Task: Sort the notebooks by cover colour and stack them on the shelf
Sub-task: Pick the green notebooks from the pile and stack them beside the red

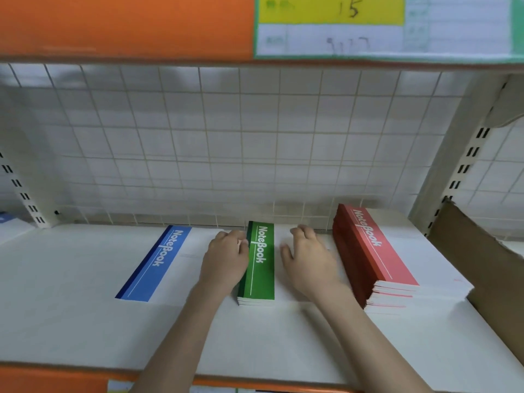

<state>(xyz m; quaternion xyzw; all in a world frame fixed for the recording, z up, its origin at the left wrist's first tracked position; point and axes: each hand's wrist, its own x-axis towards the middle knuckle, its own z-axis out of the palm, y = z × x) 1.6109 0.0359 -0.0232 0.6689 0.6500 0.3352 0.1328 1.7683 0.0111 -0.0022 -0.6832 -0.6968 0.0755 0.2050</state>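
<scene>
A white shelf board (pixel 71 279) fills the lower half of the frame, backed by a white wire grid panel (pixel 226 143) and seen from above through a head-worn camera. Three groups of notebooks with white covers and a coloured spine band marked "NoteBook" are laid side by side on it. At centre left a single blue-banded notebook (pixel 154 265) lies flat. At the centre a low stack of green-banded notebooks (pixel 259 265) is seen. At centre right a much taller stack of red-banded notebooks (pixel 371 251) stands, its lower page edges slightly uneven.

Two bare forearms reach in from the bottom edge. The left hand (pixel 226 259) is placed against the left edge of the green stack, fingers curled at its far corner, where they appear to grip the edge. The right hand (pixel 307 253) is laid palm down on the white cover of the green stack, fingers loosely bent, thumb spread toward the green band.

A brown cardboard sheet (pixel 482 265) leans at the right edge of the frame, beside the red stack. Along the top an orange shelf front (pixel 127 24) is seen, with a yellow and white paper label (pixel 340 24) at upper right bearing a handwritten "15".
</scene>
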